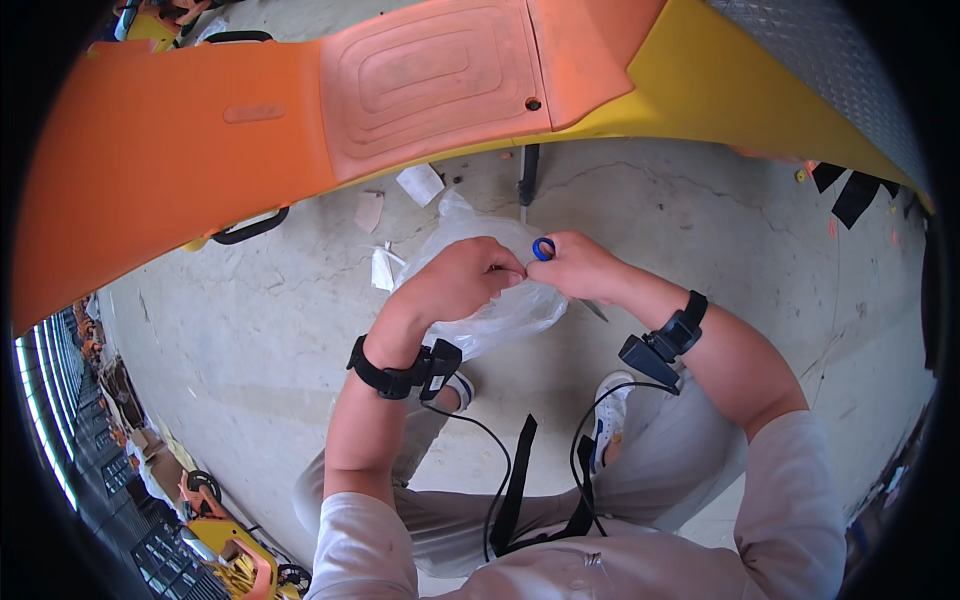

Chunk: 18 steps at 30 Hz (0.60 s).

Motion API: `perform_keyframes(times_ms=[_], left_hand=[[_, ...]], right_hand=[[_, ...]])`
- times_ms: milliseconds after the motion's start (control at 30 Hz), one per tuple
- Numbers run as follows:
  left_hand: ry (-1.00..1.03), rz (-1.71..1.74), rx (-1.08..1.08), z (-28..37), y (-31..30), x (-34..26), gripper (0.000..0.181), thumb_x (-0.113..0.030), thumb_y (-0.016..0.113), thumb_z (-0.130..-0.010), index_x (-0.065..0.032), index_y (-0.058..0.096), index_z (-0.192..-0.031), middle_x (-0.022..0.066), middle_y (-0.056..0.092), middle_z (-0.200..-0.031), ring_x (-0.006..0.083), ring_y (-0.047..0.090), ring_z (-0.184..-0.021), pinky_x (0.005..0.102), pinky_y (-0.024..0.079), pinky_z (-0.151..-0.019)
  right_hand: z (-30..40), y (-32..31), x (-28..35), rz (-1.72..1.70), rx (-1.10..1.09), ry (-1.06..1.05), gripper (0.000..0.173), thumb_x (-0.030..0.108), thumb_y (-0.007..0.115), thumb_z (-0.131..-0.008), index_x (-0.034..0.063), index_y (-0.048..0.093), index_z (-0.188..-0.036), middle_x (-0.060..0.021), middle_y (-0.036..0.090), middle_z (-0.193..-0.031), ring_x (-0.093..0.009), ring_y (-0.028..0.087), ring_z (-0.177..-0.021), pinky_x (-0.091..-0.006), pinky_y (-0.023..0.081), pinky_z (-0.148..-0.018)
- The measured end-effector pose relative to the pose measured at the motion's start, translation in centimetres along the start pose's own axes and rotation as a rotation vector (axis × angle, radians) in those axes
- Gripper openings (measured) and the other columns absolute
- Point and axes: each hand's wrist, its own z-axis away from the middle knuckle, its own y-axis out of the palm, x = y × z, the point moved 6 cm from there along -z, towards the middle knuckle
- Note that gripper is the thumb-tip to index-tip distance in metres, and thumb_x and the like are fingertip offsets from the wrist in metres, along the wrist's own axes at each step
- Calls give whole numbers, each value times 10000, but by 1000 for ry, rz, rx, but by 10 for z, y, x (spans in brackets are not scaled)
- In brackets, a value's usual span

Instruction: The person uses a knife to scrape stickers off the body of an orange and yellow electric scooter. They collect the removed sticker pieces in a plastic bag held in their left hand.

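A clear plastic bag (517, 307) sits low over the floor in front of me, under both hands. My left hand (469, 277) is over its left part with thumb and fingers pinched together, apparently on the plastic; the exact grip is partly hidden. My right hand (574, 266) holds scissors, with a blue handle ring (543, 249) around a finger and a pointed metal blade (596, 310) sticking out below the palm. The right fingertips meet the left ones over the bag, and what lies between them is too small to tell.
A large orange plastic panel (427, 82) with a yellow edge (675, 82) spans the far side, with a black handle (251, 227). Paper scraps (421, 184) lie on the cracked concrete floor (225, 337). Black strips (855, 199) lie at right. Cables (499, 442) run from my wrist devices.
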Motion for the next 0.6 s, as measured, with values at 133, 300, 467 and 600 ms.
perform_keyframes(times_ms=[133, 300, 467, 600], left_hand=[[183, 373, -421, -36, -70, -32, 177, -63, 616, -866, 24, 659, -1015, 60, 668, -885, 102, 601, -783, 255, 487, -690], [215, 235, -642, -110, -101, -27, 138, -73, 650, -832, 27, 689, -919, 89, 691, -813, 131, 633, -719, 275, 503, -650], [236, 86, -731, -145, -104, -21, 118, -96, 699, -751, -16, 715, -836, 106, 695, -753, 186, 654, -639, 312, 518, -624], [160, -76, -784, -145, -98, -45, 143, -137, 733, -703, -43, 714, -810, 104, 694, -754, 201, 663, -668, 319, 522, -642]], right_hand=[[5, -7, 4, 66, -28, -18, 263, 175, 605, -791, 97, 403, -642, 10, 398, -554, -101, 382, -459, -295, 320, -426], [12, -16, -2, 123, -94, -25, 293, 176, 607, -788, 94, 382, -619, 17, 368, -563, -111, 336, -510, -304, 316, -462], [14, -23, -5, 189, -128, -30, 287, 241, 647, -737, 25, 477, -655, -98, 482, -610, -229, 414, -582, -361, 405, -583], [16, -28, -9, 168, -134, -84, 284, 227, 640, -732, 24, 468, -632, -96, 480, -593, -231, 401, -571, -362, 400, -580]])
